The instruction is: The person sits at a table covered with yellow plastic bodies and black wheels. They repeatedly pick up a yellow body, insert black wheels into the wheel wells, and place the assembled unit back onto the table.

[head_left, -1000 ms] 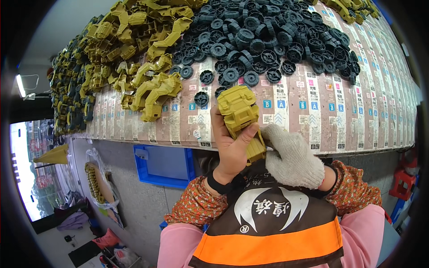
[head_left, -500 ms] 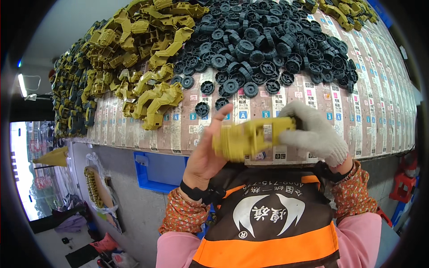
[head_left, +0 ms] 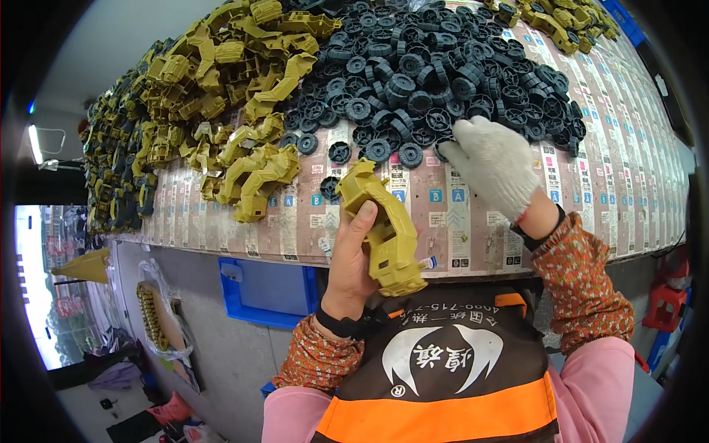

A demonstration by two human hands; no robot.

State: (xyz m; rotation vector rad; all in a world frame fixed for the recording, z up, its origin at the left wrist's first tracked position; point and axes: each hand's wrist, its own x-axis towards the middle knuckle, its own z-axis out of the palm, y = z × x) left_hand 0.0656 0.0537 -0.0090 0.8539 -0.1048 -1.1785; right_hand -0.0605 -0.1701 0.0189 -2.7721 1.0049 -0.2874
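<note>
On the striped bench (head_left: 502, 240), yellow shells (head_left: 262, 173) lie heaped left of the left hand (head_left: 349, 262), which pinches a yellow plastic body (head_left: 397, 247). Right of it, the gloved right hand (head_left: 493, 166) meets dark wheels (head_left: 419, 101), its fingertips' grip unclear.

A lit tube lamp (head_left: 35, 139) shines above a bright opening (head_left: 31, 295), left.

Head-worn fisheye view, looking down on your apron (head_left: 443, 406)
From the left camera on your head, you look down and forward across the tabletop (head_left: 473, 229), close enough that your left fingers (head_left: 362, 219) and gloved right fingers (head_left: 473, 136) fall near mid-frame, your floral sleeves (head_left: 580, 277) below them. The wide lens bows the tabletop's front edge and takes in a blue bin (head_left: 230, 292) at left.
</note>
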